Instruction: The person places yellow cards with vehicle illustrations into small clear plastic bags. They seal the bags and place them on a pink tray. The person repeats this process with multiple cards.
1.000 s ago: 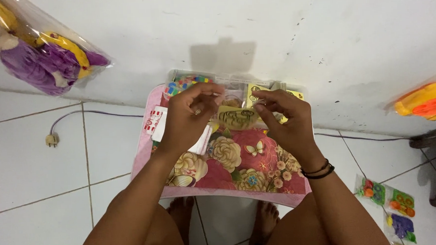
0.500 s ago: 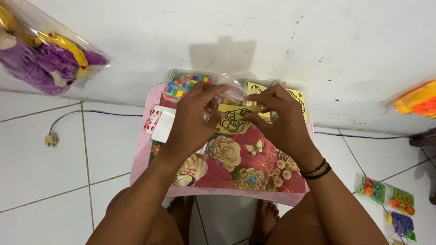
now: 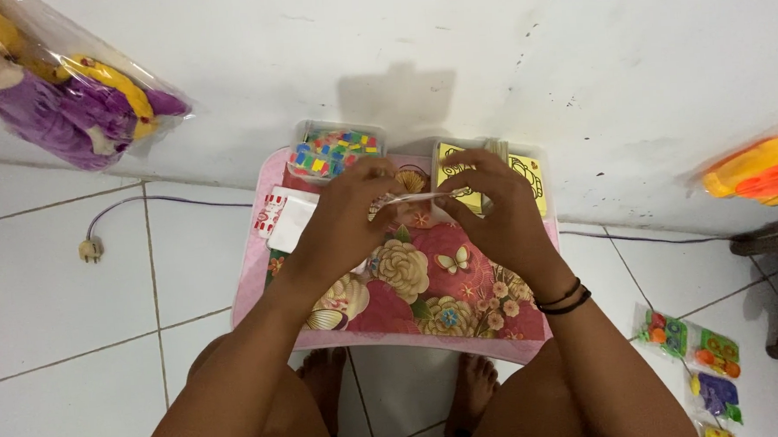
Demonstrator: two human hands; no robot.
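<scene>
Since before, both hands drew closer: left hand [image 3: 347, 219] and right hand [image 3: 501, 214] fingers pinch a clear packet [image 3: 416, 196].

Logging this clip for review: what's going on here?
A seated person works over a small pink floral-topped table by a white wall. The left hand and right hand together pinch a small clear plastic packet. A clear box of colourful small pieces and yellow printed cards sit behind.
</scene>
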